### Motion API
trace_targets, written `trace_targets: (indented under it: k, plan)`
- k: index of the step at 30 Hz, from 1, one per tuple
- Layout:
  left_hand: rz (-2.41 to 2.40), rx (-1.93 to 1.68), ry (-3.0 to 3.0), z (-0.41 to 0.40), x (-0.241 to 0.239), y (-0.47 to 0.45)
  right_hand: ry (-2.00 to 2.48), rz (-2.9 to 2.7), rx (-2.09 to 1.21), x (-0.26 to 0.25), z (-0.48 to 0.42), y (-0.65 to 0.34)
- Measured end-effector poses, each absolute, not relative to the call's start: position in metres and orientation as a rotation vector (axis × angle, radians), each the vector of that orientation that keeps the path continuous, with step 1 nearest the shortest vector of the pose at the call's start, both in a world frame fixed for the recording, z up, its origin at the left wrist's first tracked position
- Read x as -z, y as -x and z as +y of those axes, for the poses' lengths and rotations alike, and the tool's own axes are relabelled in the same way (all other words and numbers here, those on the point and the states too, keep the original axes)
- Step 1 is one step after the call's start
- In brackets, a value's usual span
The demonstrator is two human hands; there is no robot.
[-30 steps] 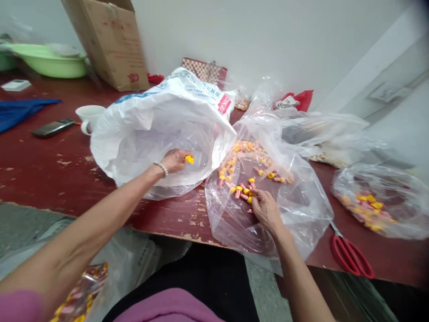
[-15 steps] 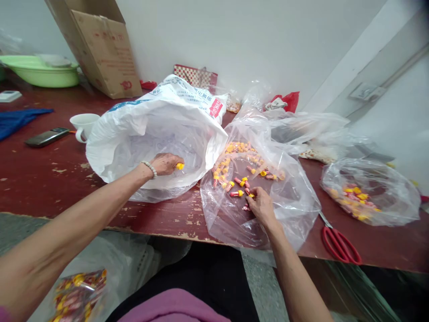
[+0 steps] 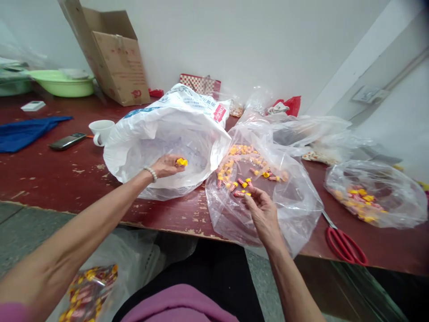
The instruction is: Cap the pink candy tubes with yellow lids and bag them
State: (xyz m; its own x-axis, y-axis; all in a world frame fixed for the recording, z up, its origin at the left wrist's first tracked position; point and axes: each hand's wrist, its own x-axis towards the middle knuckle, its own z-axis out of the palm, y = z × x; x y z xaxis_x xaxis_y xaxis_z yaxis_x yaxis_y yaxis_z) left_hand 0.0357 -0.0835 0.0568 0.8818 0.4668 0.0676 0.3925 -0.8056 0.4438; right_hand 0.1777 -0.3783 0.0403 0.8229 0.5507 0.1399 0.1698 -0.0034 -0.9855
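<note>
From here I'd pinch these probably light, stiff pieces (image 3: 238, 194) by their caps (image 3: 248, 180); left hand (image 3: 166, 166) grips some, right hand (image 3: 265, 212) I can't tell.

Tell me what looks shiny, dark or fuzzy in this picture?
Head view: bright glare streaks the large clear bag by the right hand; the upper right corner falls dark; the light green basin at left looks soft.
</note>
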Motion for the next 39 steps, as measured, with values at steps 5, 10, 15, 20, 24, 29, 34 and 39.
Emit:
trace_targets:
  k: [5,10,15,20,24,29,34,39]
  plan:
    - [0.386,-0.285,-2.157,-0.154,-0.059,-0.006,1.411,-0.703,-0.366,-0.048,-0.345,-0.139]
    - [0.316,-0.256,-1.537,-0.208,-0.052,0.007,1.596,-1.066,-0.248,-0.048,-0.341,-0.125]
    - [0.354,-0.212,-1.234,-0.224,-0.044,0.015,1.716,-1.259,-0.186,-0.059,-0.357,-0.122]
    - [0.383,-0.218,-1.067,-0.235,-0.046,0.018,1.734,-1.435,-0.069,-0.048,-0.362,-0.113]
    - [0.352,-0.241,-1.015,-0.243,-0.049,0.017,1.768,-1.46,0.0,-0.035,-0.357,-0.104]
    - [0.365,-0.218,-1.078,-0.25,-0.051,0.015,1.819,-1.391,-0.032,-0.037,-0.358,-0.099]
    - [0.311,-0.14,-1.088,-0.251,-0.045,0.015,1.897,-1.435,-0.112,-0.038,-0.363,-0.103]
    - [0.308,-0.164,-1.033,-0.25,-0.038,0.015,1.912,-1.554,0.093,-0.037,-0.365,-0.104]
